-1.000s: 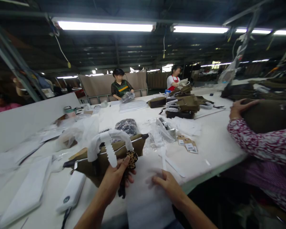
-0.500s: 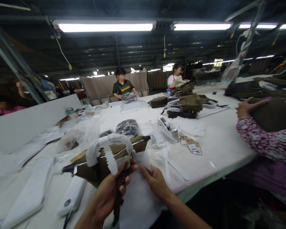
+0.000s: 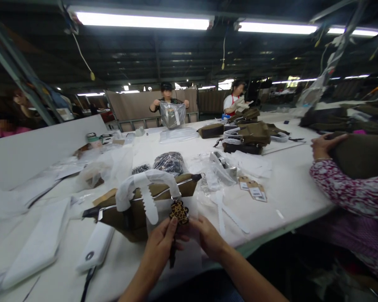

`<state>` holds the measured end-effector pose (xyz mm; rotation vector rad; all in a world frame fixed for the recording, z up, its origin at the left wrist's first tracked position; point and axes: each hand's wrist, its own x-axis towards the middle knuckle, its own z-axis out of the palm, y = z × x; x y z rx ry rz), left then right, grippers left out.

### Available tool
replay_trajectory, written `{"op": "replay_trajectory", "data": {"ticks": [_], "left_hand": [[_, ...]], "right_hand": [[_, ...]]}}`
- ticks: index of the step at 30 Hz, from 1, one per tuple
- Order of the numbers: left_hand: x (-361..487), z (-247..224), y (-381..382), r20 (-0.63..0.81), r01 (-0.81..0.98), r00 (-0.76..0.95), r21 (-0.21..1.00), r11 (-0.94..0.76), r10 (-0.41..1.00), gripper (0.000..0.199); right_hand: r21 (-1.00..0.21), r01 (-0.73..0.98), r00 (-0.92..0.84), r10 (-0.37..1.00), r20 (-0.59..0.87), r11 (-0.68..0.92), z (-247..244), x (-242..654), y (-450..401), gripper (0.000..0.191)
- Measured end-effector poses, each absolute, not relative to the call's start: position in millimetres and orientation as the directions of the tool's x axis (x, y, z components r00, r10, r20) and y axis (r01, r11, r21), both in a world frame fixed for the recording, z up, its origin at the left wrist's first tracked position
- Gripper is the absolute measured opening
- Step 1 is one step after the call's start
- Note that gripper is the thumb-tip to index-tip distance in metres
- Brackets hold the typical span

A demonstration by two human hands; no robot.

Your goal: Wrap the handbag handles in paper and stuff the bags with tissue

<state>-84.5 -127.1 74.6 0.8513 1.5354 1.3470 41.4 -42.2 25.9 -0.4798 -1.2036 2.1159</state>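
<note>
An olive-green handbag (image 3: pixel 137 228) with dark trim stands on the table in front of me, its handle (image 3: pixel 157 175) wrapped in white padding. From the handle's right end hangs a leopard-print charm (image 3: pixel 179 212). My left hand (image 3: pixel 160 243) pinches this charm at its lower edge, thumb on top. Behind the charm lies a thin white paper sheet (image 3: pixel 192 256) against the bag's front. My right hand (image 3: pixel 209 239) grips the sheet's right edge close to the charm, its fingertips partly hidden. A dark strap dangles below my left fingers.
Plastic-wrapped dark bundles (image 3: pixel 168 162) and a tape dispenser (image 3: pixel 222 165) sit behind the bag. Card tags (image 3: pixel 255 192) and white strips (image 3: pixel 220 214) lie to the right. A white power bank (image 3: pixel 94 247) is at left. A co-worker's patterned sleeve (image 3: pixel 343 178) borders the right.
The charm has turned to show its leopard-print face, and the sheet has moved up behind it. Both hands have drawn closer together. Across the table, a person has raised a clear plastic bag.
</note>
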Motion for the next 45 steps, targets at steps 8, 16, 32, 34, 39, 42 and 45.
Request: {"op": "replay_trajectory", "data": {"ticks": [8, 16, 32, 34, 39, 42, 45], "left_hand": [[-92.7, 62.9, -127.4, -0.037, 0.195, -0.373, 0.974, 0.117, 0.927, 0.063], [-89.2, 55.0, -125.3, -0.032, 0.278, -0.347, 0.951, 0.135, 0.937, 0.056], [-116.3, 82.3, -151.3, 0.376, 0.623, -0.677, 0.750, 0.221, 0.633, 0.046], [-118.1, 87.1, -151.1, 0.300, 0.508, -0.691, 0.849, 0.147, 0.657, 0.054], [-108.7, 92.7, -142.0, -0.145, -0.004, -0.510, 0.986, 0.166, 0.848, 0.073], [-104.5, 85.5, -135.0, -0.061, 0.124, -0.499, 0.982, 0.141, 0.864, 0.064], [-99.9, 73.0, -129.4, 0.054, 0.236, -0.535, 0.968, 0.087, 0.843, 0.056]], "right_hand": [[-0.693, -0.514, -0.624, 0.774, -0.102, -0.506, 26.3, 46.1, -40.3, 0.034], [-0.786, -0.432, -0.686, 0.727, -0.032, -0.443, 51.6, 41.9, -40.1, 0.041], [-0.922, -0.361, -0.587, 0.803, 0.105, -0.143, 76.3, 36.2, -28.5, 0.037], [-0.917, -0.366, -0.613, 0.782, 0.110, -0.157, 77.5, 37.8, -26.7, 0.036], [-0.933, -0.302, -0.680, 0.730, 0.068, -0.194, 81.5, 40.4, -23.3, 0.039], [-0.948, -0.288, -0.668, 0.738, 0.099, -0.134, 85.1, 39.8, -24.1, 0.042], [-0.961, -0.274, -0.631, 0.761, 0.150, -0.038, 86.3, 37.8, -25.9, 0.040]]}}
